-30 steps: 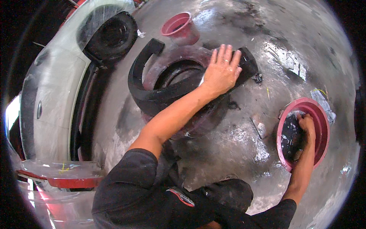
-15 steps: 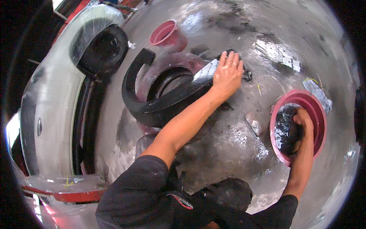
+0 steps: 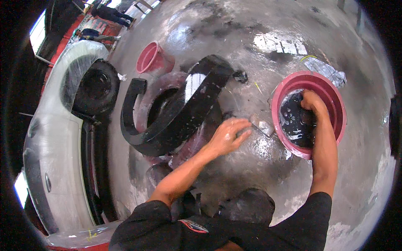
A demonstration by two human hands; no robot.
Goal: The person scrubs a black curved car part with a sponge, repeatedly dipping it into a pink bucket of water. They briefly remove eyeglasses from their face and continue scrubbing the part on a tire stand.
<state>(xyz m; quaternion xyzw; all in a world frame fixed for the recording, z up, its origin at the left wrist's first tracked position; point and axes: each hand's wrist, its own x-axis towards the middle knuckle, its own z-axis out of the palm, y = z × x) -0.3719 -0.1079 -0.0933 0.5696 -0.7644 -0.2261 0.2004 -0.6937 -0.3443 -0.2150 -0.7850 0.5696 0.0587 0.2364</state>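
Note:
In the pink tub (image 3: 338,113) of dark, sudsy water, my right hand (image 3: 313,102) is lowered with its fingers curled. What it grips, if anything, is hidden by the water. My left hand (image 3: 229,136) hovers over the wet floor between the tub and a long curved black part (image 3: 178,127). Its fingers are apart and hold nothing. That black part, wet and shiny along its upper stretch, rests across a dusty pinkish tyre (image 3: 141,108). Close to my left fingertips, a small flat square piece (image 3: 262,125) lies on the floor.
A smaller pink bucket (image 3: 166,63) stands beyond the tyre. Crumpled clear plastic (image 3: 328,72) lies behind the tub. Along the left stands a pale car (image 3: 63,167) partly wrapped in film, its wheel (image 3: 99,88) exposed. Far left, people (image 3: 111,14) are in the background.
My left hand has come off the black part and drawn back toward me, above the floor. My right hand stays in the tub. The view has shifted.

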